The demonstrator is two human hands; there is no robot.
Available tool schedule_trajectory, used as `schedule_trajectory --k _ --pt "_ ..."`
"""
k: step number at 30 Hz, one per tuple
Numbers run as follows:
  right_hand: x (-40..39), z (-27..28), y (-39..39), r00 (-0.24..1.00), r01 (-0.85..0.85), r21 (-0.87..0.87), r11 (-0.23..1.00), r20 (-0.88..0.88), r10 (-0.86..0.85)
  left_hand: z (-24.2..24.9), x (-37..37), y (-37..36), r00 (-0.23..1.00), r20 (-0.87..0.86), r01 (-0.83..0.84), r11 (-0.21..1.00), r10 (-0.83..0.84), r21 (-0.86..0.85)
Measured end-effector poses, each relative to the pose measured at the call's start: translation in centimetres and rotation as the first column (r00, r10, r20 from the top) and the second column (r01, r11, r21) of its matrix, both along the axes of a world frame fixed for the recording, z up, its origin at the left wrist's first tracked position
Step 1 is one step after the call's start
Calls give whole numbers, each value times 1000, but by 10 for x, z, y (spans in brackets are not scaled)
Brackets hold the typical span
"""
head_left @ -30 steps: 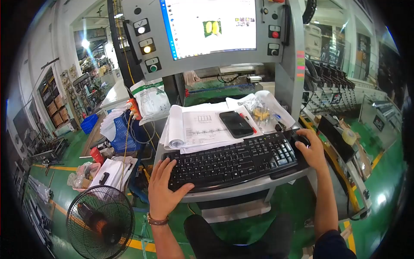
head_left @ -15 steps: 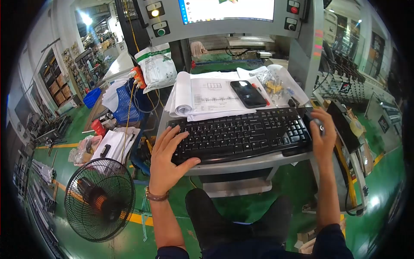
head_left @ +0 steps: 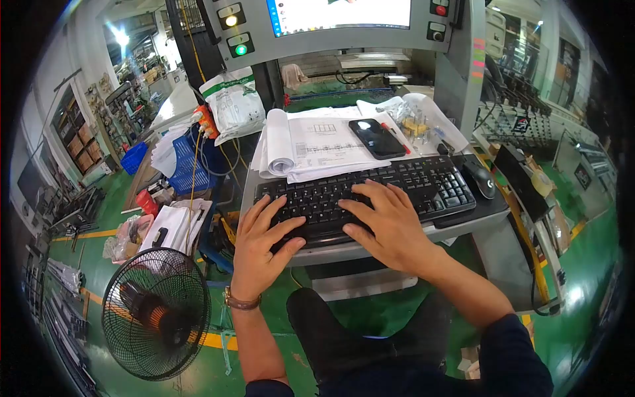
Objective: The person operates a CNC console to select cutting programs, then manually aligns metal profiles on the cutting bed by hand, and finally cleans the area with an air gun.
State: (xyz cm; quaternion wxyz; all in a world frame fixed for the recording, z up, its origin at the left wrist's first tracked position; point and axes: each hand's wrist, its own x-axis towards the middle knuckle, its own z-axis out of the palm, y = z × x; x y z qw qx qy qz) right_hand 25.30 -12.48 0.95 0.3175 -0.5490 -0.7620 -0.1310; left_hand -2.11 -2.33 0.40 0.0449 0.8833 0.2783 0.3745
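Note:
A black keyboard (head_left: 397, 188) lies along the front of a grey metal shelf. Over its left end rests my left hand (head_left: 261, 238), fingers spread across the keys and thumb at the front edge. My right hand (head_left: 389, 228) is on the middle keys, its fingers also apart and holding nothing. To the keyboard's right sits a black mouse (head_left: 479, 180), untouched. Behind the keys are printed drawing sheets (head_left: 324, 155) with a rolled edge, and on them a black phone (head_left: 377, 139) beside a red pen (head_left: 395, 135).
A lit monitor (head_left: 340, 14) hangs above, framed by a panel with buttons. On the left are a black fan (head_left: 155, 314), a blue basket (head_left: 192, 162) and a white-and-green bag (head_left: 231, 106). A plastic bag of yellowish parts (head_left: 417, 126) lies behind the keyboard, on the right.
My right hand has left the mouse and moved left onto the middle of the keyboard. My left hand stays over the left keys, its fingers slightly shifted. The green panel button now glows.

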Motion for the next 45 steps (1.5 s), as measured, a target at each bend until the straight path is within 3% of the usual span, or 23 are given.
schedule_trajectory --k 11,14,17,21,27,30,39,45 --pt "-14 4 14 998 -52 10 999 46 51 -3 2 1 996 83 -39 999 42 -31" --pt "-6 9 20 999 22 24 999 -40 -21 -4 2 0 993 99 -60 997 65 -47" --pt "2 3 24 997 76 56 996 10 -77 -3 4 -1 989 113 -90 994 96 -54" --pt "-11 10 11 998 -60 93 994 -30 63 -5 4 -1 987 109 -112 992 117 -54" --pt "-15 8 -2 992 -111 126 986 -45 117 -4 4 0 988 87 -120 992 124 -46" --pt "-11 4 -8 988 -140 64 988 -61 143 -4 5 0 989 75 -124 991 127 -43" --pt "8 -3 -18 994 -55 90 994 -90 63 -1 4 4 991 -43 -132 991 130 -28" --pt "15 -5 -25 996 -2 97 995 -85 11 -2 5 1 990 18 -138 990 138 -16"
